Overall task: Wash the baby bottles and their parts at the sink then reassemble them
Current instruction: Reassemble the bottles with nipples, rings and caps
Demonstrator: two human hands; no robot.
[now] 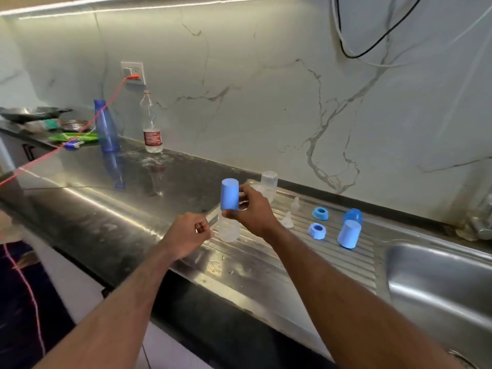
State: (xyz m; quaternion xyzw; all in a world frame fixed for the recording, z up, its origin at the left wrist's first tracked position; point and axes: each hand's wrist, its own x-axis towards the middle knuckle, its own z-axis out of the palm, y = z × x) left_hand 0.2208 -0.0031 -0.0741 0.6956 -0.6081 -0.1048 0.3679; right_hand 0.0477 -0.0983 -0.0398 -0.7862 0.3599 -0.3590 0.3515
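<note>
Your right hand (250, 209) is raised over the left end of the ribbed draining board (266, 259), its thumb and fingers pinching a blue cap (229, 194) that stands upright in your grip. Your left hand (190, 233) hovers just left of it, fingers curled in with nothing visible inside them. Directly below the cap, a clear baby bottle (228, 230) stands on the board between your two hands. Farther back, a second clear bottle (269, 182) stands near the wall. To the right on the board lie two clear teats (288, 220), two blue collar rings (317, 230), and two more blue caps (349, 233), one behind the other. The sink basin (439, 283) sits at the far right. Away on the left counter stand a blue water bottle (106, 126) and a clear plastic bottle (151, 123).
</note>
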